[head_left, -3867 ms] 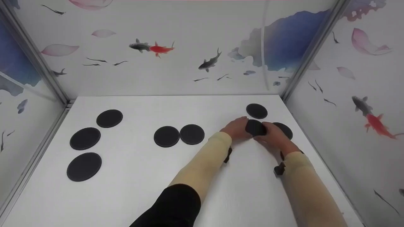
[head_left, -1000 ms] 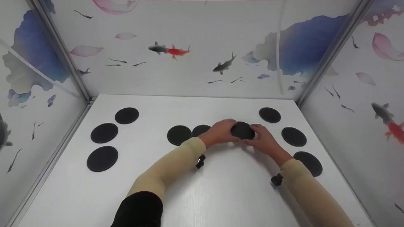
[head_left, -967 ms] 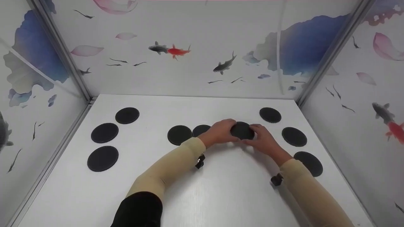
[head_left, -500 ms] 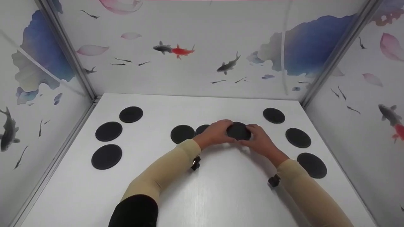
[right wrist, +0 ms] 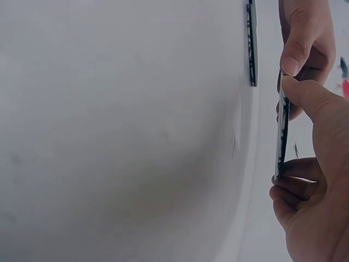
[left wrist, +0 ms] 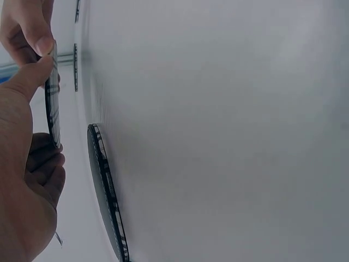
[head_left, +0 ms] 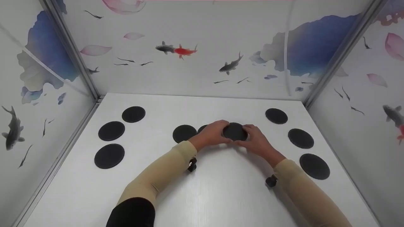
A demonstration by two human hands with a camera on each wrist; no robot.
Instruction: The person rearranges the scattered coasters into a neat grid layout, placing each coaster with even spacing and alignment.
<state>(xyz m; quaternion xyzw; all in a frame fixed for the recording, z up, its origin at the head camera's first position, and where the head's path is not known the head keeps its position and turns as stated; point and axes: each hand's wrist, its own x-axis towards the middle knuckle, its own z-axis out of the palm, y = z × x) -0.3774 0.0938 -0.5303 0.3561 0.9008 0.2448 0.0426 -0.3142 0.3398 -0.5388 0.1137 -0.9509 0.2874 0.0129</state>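
A round black coaster [head_left: 235, 131] is held just right of the table's middle. My left hand [head_left: 212, 134] pinches its left edge between thumb and fingers. On the opposite edge, my right hand [head_left: 257, 141] grips it the same way. Both wrist views show this coaster [left wrist: 53, 101] raised off the table, its edge streaked black and white. Left of it lie two more coasters: one [head_left: 184, 133] in plain sight, the other [head_left: 202, 128] mostly hidden behind my left hand.
Three black coasters lie along the table's left side, the nearest coaster [head_left: 109, 156] lowest. Three others line the right side, including a front coaster [head_left: 314, 166]. White panels with painted fish enclose the white table [head_left: 202, 195] at the back and sides.
Both hands have carried the coaster leftward from among the right-hand coasters toward the middle pair, drifting slightly left over the last second. The head view has shifted too.
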